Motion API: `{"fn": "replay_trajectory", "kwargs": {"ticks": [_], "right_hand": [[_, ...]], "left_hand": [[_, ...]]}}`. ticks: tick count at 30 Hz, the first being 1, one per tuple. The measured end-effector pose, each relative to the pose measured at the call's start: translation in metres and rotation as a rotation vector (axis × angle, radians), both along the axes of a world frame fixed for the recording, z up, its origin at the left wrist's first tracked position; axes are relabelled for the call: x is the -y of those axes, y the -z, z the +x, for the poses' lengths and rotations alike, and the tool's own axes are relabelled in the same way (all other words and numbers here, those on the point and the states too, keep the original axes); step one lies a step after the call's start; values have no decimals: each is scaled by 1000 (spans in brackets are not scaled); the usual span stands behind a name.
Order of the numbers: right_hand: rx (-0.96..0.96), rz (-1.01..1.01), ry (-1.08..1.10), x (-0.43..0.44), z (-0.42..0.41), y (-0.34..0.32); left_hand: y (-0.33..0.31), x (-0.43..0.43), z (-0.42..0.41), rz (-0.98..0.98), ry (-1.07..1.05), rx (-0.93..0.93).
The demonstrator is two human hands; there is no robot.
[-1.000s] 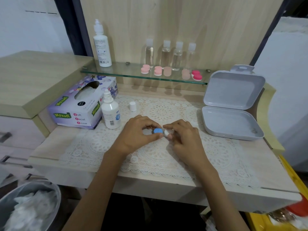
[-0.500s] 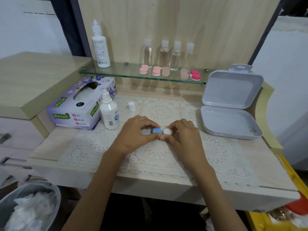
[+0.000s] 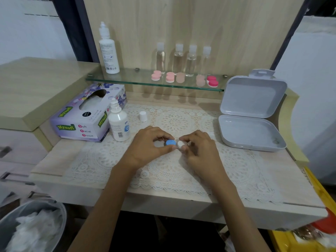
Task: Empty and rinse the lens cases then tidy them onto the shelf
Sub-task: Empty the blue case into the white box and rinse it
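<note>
1. With left hand [image 3: 149, 144], gripped the lens case [image 3: 172, 142] by its blue cap [image 3: 170, 142], thumb and forefinger curled round it; with right hand [image 3: 198, 148], pinched the white cap [image 3: 180, 143] just beside.
2. Held that case low over the lace mat [image 3: 236, 166] at the middle of the desk [image 3: 54, 160]; could not tell whether it touched the mat.
3. Counted five more cases [image 3: 170, 77] in a row on the glass shelf [image 3: 131, 77]: two pink, two beige, one deep pink at the right end.
4. Saw four clear bottles [image 3: 191, 60] upright behind them, white-capped, seemingly holding clear liquid.
5. Saw a tall white bottle [image 3: 108, 51] upright at the shelf's left end, capped; contents hidden.
6. Found a small white bottle [image 3: 119, 122] upright on the desk with nozzle bare, just beside the tissue box [image 3: 85, 113]; found a loose bottle top [image 3: 143, 116] standing apart on the mat.
7. Made out white tissue in the tissue box's oval opening.
8. Found a grey box [image 3: 249, 131] at the right, lid [image 3: 252, 97] raised open; inside, a small speck near the front right corner, too small to tell.
9. Glimpsed a bin [image 3: 31, 228] at lower left, holding crumpled white tissue.
10. Had both forearms angled inward from the near edge, wrists low above the mat, knuckles up, the other right fingers tucked under.
</note>
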State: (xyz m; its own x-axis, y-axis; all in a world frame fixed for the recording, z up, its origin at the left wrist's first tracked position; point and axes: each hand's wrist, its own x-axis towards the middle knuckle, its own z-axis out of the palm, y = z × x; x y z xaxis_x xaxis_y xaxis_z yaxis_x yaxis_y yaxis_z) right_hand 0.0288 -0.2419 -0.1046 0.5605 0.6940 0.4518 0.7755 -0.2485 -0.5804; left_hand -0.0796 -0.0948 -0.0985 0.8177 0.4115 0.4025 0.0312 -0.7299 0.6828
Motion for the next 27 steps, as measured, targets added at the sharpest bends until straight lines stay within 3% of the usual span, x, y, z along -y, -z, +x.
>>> {"fn": "replay_trajectory", "kwargs": {"ticks": [10, 17, 27], "right_hand": [[-115, 9, 51, 0, -2, -4], [-12, 3, -20, 0, 0, -1], [-17, 17, 0, 0, 2, -1]], "left_hand": [[1, -2, 0, 6, 1, -2], [0, 0, 0, 9, -5, 3], [-1, 0, 0, 13, -7, 0]]}}
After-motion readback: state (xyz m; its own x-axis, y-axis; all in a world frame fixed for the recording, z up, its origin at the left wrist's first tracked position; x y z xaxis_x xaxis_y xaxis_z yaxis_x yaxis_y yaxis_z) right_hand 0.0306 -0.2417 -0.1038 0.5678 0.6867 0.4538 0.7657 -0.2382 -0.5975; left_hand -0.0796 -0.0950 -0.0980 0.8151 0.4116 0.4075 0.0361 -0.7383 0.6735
